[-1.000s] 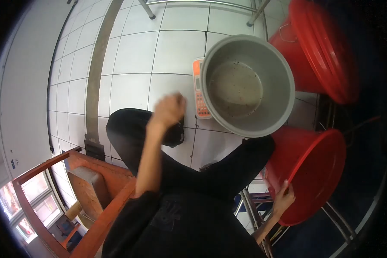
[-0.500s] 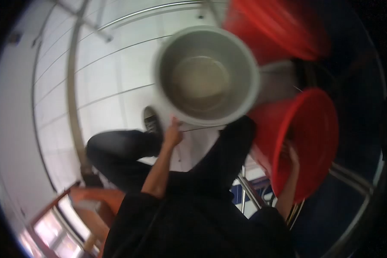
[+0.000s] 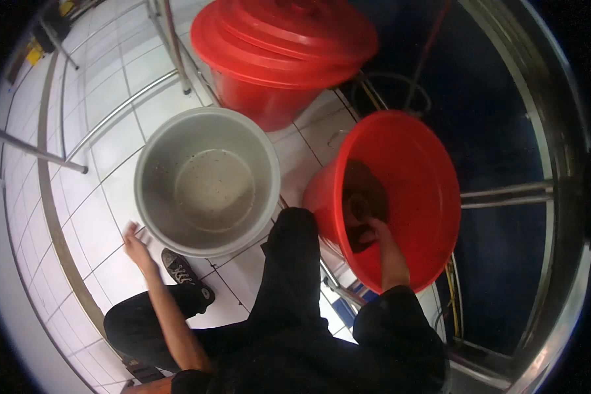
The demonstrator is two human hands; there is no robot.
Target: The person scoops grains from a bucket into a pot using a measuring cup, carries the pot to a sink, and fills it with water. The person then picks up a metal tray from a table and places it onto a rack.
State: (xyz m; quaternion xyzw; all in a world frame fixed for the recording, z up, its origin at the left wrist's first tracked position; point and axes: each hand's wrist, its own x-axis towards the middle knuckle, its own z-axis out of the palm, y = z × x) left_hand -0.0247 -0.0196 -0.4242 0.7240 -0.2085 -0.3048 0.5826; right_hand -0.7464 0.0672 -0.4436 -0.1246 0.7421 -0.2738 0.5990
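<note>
- At left, a person's left hand (image 3: 138, 247), fingers loosely parted and gripping nothing, hovers by the near-left rim of a round grey pot (image 3: 156, 180); blur hides whether they touch.
- The pot, with a little cloudy residue at its bottom, stands on white floor tiles (image 3: 105, 223) beyond a dark sneaker (image 3: 179, 268).
- Far centre, a lidded red bucket (image 3: 269, 65).
- At right, the right hand (image 3: 382, 238) reaches inside an open red bucket (image 3: 421, 180), over dark contents (image 3: 371, 185); its grip cannot be told.
</note>
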